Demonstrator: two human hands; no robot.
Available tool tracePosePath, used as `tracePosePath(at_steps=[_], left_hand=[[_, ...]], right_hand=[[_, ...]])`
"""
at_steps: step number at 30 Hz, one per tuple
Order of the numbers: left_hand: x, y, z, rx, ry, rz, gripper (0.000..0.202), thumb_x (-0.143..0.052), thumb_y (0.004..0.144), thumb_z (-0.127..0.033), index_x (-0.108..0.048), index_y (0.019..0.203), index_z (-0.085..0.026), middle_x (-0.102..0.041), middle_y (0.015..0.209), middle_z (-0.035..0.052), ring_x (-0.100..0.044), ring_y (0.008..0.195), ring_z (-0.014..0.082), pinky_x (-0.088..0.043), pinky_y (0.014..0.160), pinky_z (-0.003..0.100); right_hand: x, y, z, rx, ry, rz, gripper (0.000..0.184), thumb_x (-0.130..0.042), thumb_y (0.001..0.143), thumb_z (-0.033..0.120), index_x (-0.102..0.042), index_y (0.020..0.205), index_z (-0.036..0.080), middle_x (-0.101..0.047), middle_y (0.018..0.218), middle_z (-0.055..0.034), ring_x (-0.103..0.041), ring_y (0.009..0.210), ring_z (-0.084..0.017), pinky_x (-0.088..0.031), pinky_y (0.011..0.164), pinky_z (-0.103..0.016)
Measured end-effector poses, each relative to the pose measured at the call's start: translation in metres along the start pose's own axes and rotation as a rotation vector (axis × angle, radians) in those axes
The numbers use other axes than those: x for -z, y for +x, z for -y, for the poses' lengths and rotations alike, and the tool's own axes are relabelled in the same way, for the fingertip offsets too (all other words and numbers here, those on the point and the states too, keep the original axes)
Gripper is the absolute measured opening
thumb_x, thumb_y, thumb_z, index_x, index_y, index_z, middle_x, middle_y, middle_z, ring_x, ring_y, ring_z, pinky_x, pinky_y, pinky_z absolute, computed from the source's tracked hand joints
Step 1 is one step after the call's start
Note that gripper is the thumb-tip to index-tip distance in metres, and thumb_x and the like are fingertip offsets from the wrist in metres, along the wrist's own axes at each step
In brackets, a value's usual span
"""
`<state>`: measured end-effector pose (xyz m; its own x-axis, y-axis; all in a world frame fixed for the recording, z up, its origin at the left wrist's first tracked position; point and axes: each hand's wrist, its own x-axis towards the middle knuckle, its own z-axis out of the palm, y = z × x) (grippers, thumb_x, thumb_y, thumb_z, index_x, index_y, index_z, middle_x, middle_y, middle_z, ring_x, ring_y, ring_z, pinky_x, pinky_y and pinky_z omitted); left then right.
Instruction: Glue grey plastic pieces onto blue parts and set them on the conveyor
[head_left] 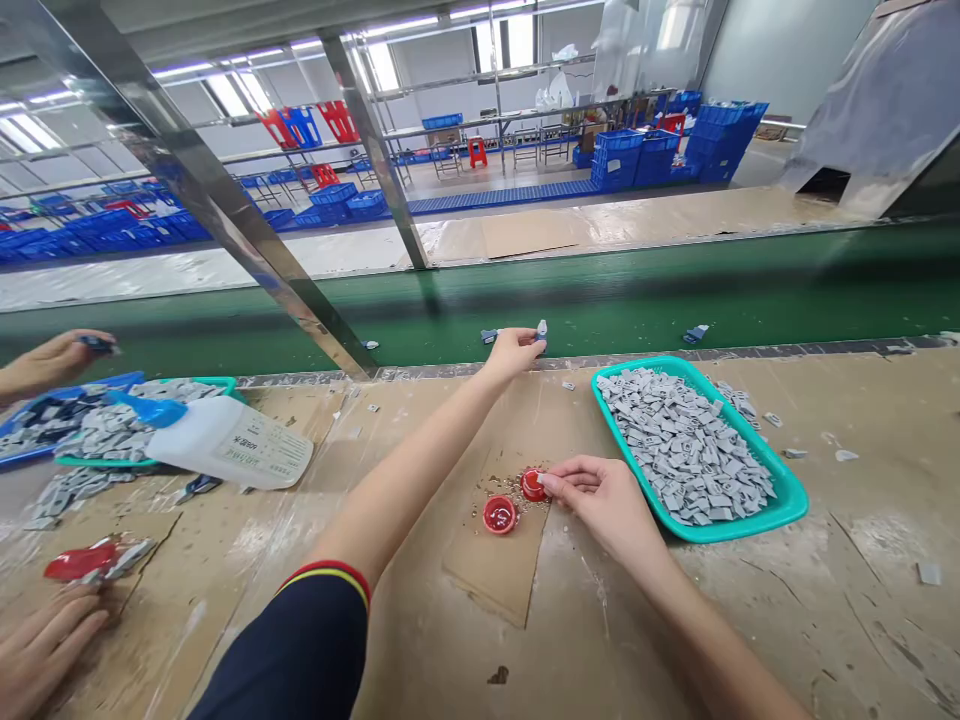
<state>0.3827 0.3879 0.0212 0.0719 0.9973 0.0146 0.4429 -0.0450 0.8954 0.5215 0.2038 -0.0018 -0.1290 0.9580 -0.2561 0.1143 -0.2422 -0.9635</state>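
At the bench edge, what's under the right hand [600, 505]?

Closed to a pinch, thumb and forefinger together at the rim of a red cap [533, 485]. Cap sits on a torn cardboard sheet [495, 570], tan crumbs [517, 492] strewn around it, a second red cap [499, 515] just beside. A pale tip shows at the pinch; can't tell if it's a scrap or a fingernail.

And the left hand [514, 355]?

Stretched to the far lip of the bench, beside the green conveyor belt [600, 300]. Fingers curled against a small pale part [541, 330]; a blue-grey piece [489, 336] lies near it on the belt.

Technique worth logging?

Fingertip work only. Right palm rides high, clear of the crumbs, so nothing gets dragged through them. Teal tray [720, 530] of grey tags [686, 450] sits just right of the cardboard, a short reach away.

Anyone else at the bench?

Another person at far left: one hand [52, 365] closed on a dark item [97, 345], the other hand [45, 640] near a red piece [82, 560]. Between them and the cardboard, a white plastic bottle [225, 445] with a blue nozzle lies on its side.
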Motion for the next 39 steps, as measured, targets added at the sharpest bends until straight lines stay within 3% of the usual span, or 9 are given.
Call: tracePosePath(at_steps=[3,6,10,13,17,20,25,34,39], left_hand=[[0.022,-0.050,-0.009,-0.022,-0.192,0.054,0.035,-0.062,0.080,-0.030,-0.064,0.110,-0.011,-0.069,0.104,0.0111,-0.065,0.092,0.0176,-0.050,0.086,0.033],[0.045,-0.100,-0.016,0.018,-0.418,0.060,0.040,-0.070,0.075,-0.032,-0.064,0.110,-0.013,-0.067,0.110,0.0118,-0.063,0.098,0.0176,-0.048,0.093,0.033],[0.065,-0.158,-0.018,0.099,-0.578,-0.067,0.034,-0.078,0.069,-0.025,-0.066,0.099,-0.017,-0.070,0.101,0.0065,-0.064,0.095,0.0151,-0.047,0.092,0.028],[0.065,-0.195,-0.013,0.136,-0.576,-0.219,0.032,-0.080,0.066,-0.022,-0.065,0.093,-0.017,-0.071,0.092,0.0042,-0.066,0.088,0.0138,-0.051,0.084,0.024],[0.045,-0.230,-0.008,0.221,-0.649,-0.363,0.034,-0.083,0.061,-0.020,-0.063,0.088,-0.016,-0.074,0.089,0.0058,-0.069,0.085,0.0168,-0.054,0.081,0.026],[0.022,-0.240,-0.006,0.265,-0.691,-0.396,0.032,-0.082,0.061,-0.019,-0.062,0.085,-0.016,-0.074,0.088,0.0068,-0.070,0.083,0.0187,-0.055,0.079,0.029],[-0.004,-0.243,-0.009,0.297,-0.739,-0.355,0.031,-0.083,0.056,-0.015,-0.062,0.078,-0.018,-0.074,0.084,0.0058,-0.071,0.080,0.0208,-0.057,0.074,0.031],[-0.009,-0.244,-0.014,0.319,-0.748,-0.382,0.033,-0.085,0.051,-0.014,-0.061,0.074,-0.019,-0.074,0.079,0.0041,-0.071,0.076,0.0223,-0.060,0.070,0.033],[-0.010,-0.246,-0.015,0.310,-0.731,-0.373,0.029,-0.086,0.049,-0.015,-0.065,0.070,-0.018,-0.074,0.079,0.0053,-0.071,0.073,0.0233,-0.061,0.068,0.034]], right_hand=[[-0.001,0.000,-0.004,0.005,0.021,0.015,0.026,-0.073,0.070,0.040,-0.068,0.075,0.015,-0.072,0.070,-0.0100,-0.067,0.068,-0.023,-0.050,0.062,-0.031],[-0.002,0.002,-0.008,0.001,0.000,0.019,0.027,-0.073,0.071,0.041,-0.068,0.074,0.015,-0.072,0.068,-0.0096,-0.067,0.065,-0.023,-0.048,0.060,-0.031],[-0.001,0.003,-0.005,0.001,0.006,0.034,0.028,-0.073,0.071,0.042,-0.067,0.074,0.015,-0.072,0.067,-0.0095,-0.066,0.064,-0.022,-0.046,0.058,-0.029],[0.004,0.000,0.002,-0.025,0.041,0.048,0.031,-0.074,0.070,0.044,-0.067,0.075,0.015,-0.072,0.068,-0.0094,-0.063,0.062,-0.019,-0.042,0.054,-0.025],[0.012,-0.009,0.012,-0.054,0.158,0.097,0.031,-0.074,0.071,0.045,-0.067,0.079,0.016,-0.072,0.073,-0.0068,-0.057,0.061,-0.014,-0.038,0.053,-0.022],[0.014,-0.018,0.019,-0.050,0.247,0.145,0.030,-0.074,0.072,0.044,-0.066,0.080,0.017,-0.071,0.072,-0.0045,-0.055,0.061,-0.012,-0.037,0.054,-0.021],[0.008,-0.030,0.029,-0.070,0.279,0.239,0.029,-0.074,0.074,0.043,-0.064,0.078,0.016,-0.068,0.068,-0.0029,-0.048,0.056,-0.010,-0.032,0.050,-0.021],[0.007,-0.030,0.032,-0.082,0.258,0.317,0.025,-0.073,0.075,0.040,-0.065,0.076,0.016,-0.067,0.066,-0.0008,-0.049,0.056,-0.009,-0.031,0.051,-0.020],[0.006,-0.029,0.028,-0.108,0.248,0.382,0.032,-0.072,0.075,0.045,-0.058,0.071,0.016,-0.064,0.063,0.0006,-0.046,0.053,-0.008,-0.028,0.048,-0.020]])
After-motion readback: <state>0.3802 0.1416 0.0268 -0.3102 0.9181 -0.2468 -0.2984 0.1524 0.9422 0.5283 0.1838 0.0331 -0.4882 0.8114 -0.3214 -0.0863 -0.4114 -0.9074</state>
